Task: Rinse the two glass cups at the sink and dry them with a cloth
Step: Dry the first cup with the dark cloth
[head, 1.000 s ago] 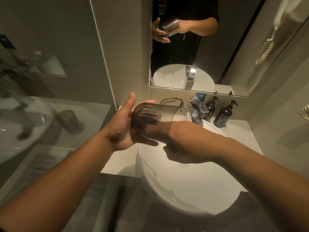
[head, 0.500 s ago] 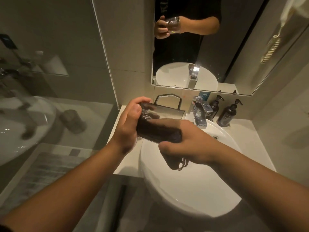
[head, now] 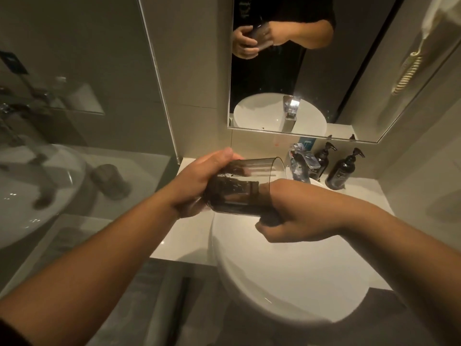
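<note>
Above a white basin [head: 287, 283] set on a pale surface [head: 189, 236], one smoky glass cup [head: 244, 188] is held sideways, its base gripped by the left hand [head: 197, 181]. The right hand [head: 296, 218] is curled at its mouth, what it holds unclear. No running water is seen; whether rinsing or drying is under way cannot be told, and the second cup is not seen.

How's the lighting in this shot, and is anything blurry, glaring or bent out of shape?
Head view: dim, warm light; the brightest glare sits on the tap's reflection in the mirror. The smoked glass cup, gripped by the left hand and right hand, is smeared by motion. The glass panel at left shows a ghostly reflection of the sink. Wide-angle distortion bows the edges.
</note>
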A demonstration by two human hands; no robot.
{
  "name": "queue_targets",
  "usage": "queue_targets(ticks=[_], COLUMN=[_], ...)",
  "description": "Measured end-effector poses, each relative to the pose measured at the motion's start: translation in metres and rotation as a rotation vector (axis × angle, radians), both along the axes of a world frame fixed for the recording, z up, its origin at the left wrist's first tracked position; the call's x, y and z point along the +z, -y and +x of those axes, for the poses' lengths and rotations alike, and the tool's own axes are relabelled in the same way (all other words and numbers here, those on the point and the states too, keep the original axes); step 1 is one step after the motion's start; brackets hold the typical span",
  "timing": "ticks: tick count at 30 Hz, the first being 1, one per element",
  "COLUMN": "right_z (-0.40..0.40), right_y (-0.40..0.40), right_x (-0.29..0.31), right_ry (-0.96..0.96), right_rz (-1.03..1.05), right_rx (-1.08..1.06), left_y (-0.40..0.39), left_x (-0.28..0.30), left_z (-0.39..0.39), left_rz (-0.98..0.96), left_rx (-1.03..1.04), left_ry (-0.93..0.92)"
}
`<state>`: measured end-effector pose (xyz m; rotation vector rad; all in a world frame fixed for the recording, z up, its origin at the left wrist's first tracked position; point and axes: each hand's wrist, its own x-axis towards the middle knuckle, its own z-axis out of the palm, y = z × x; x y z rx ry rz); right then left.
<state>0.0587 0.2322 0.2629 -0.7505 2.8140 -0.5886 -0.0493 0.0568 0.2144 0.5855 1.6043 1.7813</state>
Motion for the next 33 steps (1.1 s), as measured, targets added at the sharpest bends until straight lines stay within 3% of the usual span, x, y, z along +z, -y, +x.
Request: queue_targets(ticks=[4, 9, 11, 14, 16, 21, 24, 28, 30, 33], right_z=[0.001, 0.001, -0.001, -0.003, -0.004, 0.006, 0.010, -0.002, -0.007, -0.007], right_y=[-0.002, -0.005, -0.008, -0.022, -0.036, -0.034, -0.008, 0.016, 0.017, 0.013], right_x=[0.001, -0.002, -0.001, -0.004, -0.006, 0.001, -0.014, -0.046, -0.048, -0.042], right_ry=[0.228, 0.418, 0.490, 0.564, 0.515, 0.055, -0.362, -0.710, -0.793, -0.752], right_rz=[-0.185, -0.645, -0.782, -0.970, -1.097, -1.277, -0.956, -0.383, -0.281, -0.330], right_rx=[-0.083, -0.167, -0.155, -0.216, -0.284, -0.421, -0.489, -0.386, -0.383, -0.360], left_y=[-0.007, -0.005, -0.004, -0.004, -0.006, -0.016, -0.028, -0.045, -0.044, -0.033], left_x=[-0.013, -0.026, -0.028, -0.033, -0.037, -0.039, -0.031, -0.026, -0.029, -0.028], left_z=[0.006, 0.004, 0.003, 0.006, 0.008, 0.013, 0.016, 0.030, 0.033, 0.026], left_rz=[0.106, 0.091, 0.111, 0.213, 0.286, 0.376, 0.421, 0.443, 0.494, 0.499], left_rx=[0.133, 0.199, 0.193, 0.230, 0.307, 0.532, 0.538, 0.356, 0.263, 0.175], left_ry=[-0.087, -0.275, -0.266, -0.140, -0.003, 0.495, 0.582, 0.517, 0.436, 0.342])
